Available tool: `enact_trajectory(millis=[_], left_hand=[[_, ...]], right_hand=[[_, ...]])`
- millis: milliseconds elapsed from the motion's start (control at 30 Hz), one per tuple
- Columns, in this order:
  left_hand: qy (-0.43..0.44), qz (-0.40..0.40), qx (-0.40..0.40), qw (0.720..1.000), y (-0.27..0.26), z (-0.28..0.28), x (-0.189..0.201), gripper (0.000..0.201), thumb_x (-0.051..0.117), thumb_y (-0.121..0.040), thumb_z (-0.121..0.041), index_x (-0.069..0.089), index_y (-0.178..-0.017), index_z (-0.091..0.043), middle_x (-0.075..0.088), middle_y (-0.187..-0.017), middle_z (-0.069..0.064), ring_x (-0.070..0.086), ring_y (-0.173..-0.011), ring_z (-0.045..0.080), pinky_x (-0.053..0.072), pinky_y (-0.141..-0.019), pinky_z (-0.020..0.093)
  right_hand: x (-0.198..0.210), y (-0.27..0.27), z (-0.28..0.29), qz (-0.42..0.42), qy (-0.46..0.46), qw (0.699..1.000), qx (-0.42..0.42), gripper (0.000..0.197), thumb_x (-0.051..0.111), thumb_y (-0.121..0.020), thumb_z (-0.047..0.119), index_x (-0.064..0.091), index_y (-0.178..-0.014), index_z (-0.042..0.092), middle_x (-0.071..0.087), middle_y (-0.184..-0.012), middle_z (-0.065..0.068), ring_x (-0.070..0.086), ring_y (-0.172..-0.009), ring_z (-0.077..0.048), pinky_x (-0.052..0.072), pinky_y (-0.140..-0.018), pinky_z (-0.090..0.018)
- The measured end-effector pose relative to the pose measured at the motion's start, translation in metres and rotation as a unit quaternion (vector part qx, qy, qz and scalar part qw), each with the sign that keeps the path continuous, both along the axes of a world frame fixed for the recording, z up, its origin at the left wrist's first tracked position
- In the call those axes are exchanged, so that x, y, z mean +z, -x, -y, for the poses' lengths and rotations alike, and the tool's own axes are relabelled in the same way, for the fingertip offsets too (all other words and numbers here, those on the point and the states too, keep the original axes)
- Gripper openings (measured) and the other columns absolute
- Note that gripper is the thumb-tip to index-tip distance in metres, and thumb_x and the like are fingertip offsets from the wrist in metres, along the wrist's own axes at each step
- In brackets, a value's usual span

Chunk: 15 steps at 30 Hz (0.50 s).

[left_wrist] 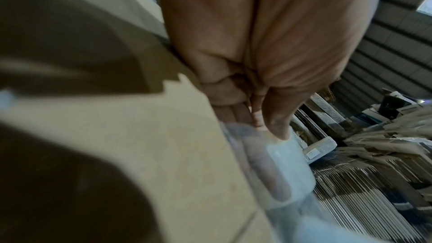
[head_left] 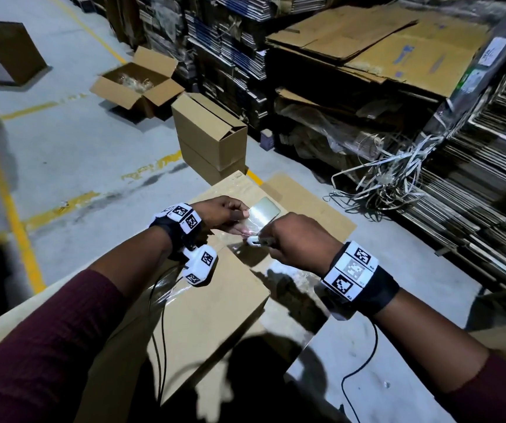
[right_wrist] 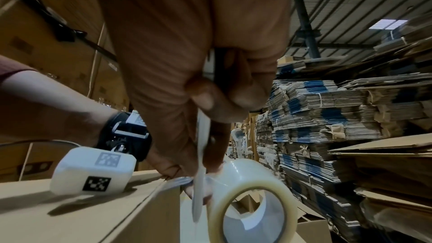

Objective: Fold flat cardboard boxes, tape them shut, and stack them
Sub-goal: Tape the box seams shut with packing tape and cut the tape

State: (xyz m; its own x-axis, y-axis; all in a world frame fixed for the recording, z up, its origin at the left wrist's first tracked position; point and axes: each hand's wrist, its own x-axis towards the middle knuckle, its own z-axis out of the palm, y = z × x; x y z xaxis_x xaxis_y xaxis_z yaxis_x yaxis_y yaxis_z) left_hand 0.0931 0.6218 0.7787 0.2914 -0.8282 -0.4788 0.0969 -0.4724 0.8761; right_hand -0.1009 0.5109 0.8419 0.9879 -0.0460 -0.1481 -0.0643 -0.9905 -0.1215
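We've got the folded cardboard box [head_left: 202, 315] lying right in front of us, its seam taped up to the far edge — so this looks like the cut-the-tape step. Our left hand [head_left: 224, 213] grips the tape roll [right_wrist: 247, 200] just past that edge, while our right hand [head_left: 297, 242] is clamped on a cutter [right_wrist: 198, 191] set against the stretched tape — next we probably slice clean and press the loose end down.

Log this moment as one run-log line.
phase: cutting tape at box edge | left hand: holds tape roll | right hand: grips cutter at tape | box: closed, taped seam
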Motion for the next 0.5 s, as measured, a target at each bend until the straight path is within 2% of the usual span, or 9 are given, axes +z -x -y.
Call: enact_trajectory(millis=[100,167,233,333,433,500], left_hand=[[0.009,-0.026,0.000,1.000,0.001,-0.003,0.001,0.018,0.049,-0.105,-0.013,0.050,-0.087,-0.013,0.073,-0.073,0.005,0.076,-0.083,0.017,0.059,-0.076,0.022],[0.007,-0.035,0.014,0.999,0.000,-0.004,0.000,0.017,0.049,-0.105,-0.015,0.050,-0.088,-0.014,0.074,-0.078,0.009,0.076,-0.089,0.020,0.058,-0.081,0.024],[0.016,-0.049,0.045,0.998,-0.001,-0.004,-0.001,0.015,0.050,-0.105,-0.016,0.051,-0.090,-0.013,0.071,-0.078,0.013,0.075,-0.091,0.021,0.059,-0.077,0.023],[0.032,-0.072,0.088,0.993,-0.003,-0.002,-0.002,0.014,0.052,-0.104,-0.015,0.053,-0.090,-0.013,0.071,-0.078,0.012,0.075,-0.086,0.020,0.060,-0.073,0.022],[0.032,-0.061,0.101,0.993,-0.005,-0.002,-0.002,0.011,0.054,-0.103,-0.015,0.056,-0.092,-0.013,0.071,-0.092,0.017,0.074,-0.084,0.019,0.061,-0.075,0.023],[0.038,-0.063,0.115,0.991,-0.005,-0.001,0.000,0.011,0.053,-0.103,-0.014,0.055,-0.093,-0.012,0.072,-0.089,0.015,0.075,-0.083,0.018,0.061,-0.072,0.022]], right_hand=[[-0.001,0.013,0.006,-0.017,-0.010,1.000,-0.013,0.012,0.059,-0.090,0.024,0.066,-0.098,0.018,0.063,-0.083,-0.003,0.059,-0.081,-0.028,0.038,-0.059,-0.033],[-0.008,0.028,0.014,0.013,-0.039,0.999,-0.023,0.015,0.057,-0.092,0.030,0.061,-0.099,0.018,0.060,-0.079,0.001,0.060,-0.078,-0.028,0.037,-0.058,-0.034],[-0.019,0.045,0.020,0.064,-0.077,0.995,-0.029,0.022,0.053,-0.093,0.037,0.056,-0.108,0.021,0.059,-0.077,0.006,0.060,-0.072,-0.027,0.040,-0.057,-0.035],[-0.042,0.062,0.017,0.103,-0.166,0.979,-0.051,0.025,0.046,-0.096,0.035,0.040,-0.118,0.025,0.049,-0.072,0.012,0.048,-0.060,-0.019,0.037,-0.055,-0.036],[-0.071,0.060,0.009,0.116,-0.235,0.961,-0.087,0.024,0.045,-0.102,0.031,0.036,-0.122,0.020,0.051,-0.068,0.006,0.049,-0.057,-0.019,0.038,-0.056,-0.039],[-0.091,0.054,0.009,0.107,-0.246,0.956,-0.120,0.026,0.048,-0.103,0.026,0.037,-0.124,0.016,0.051,-0.066,0.003,0.049,-0.055,-0.018,0.035,-0.052,-0.036]])
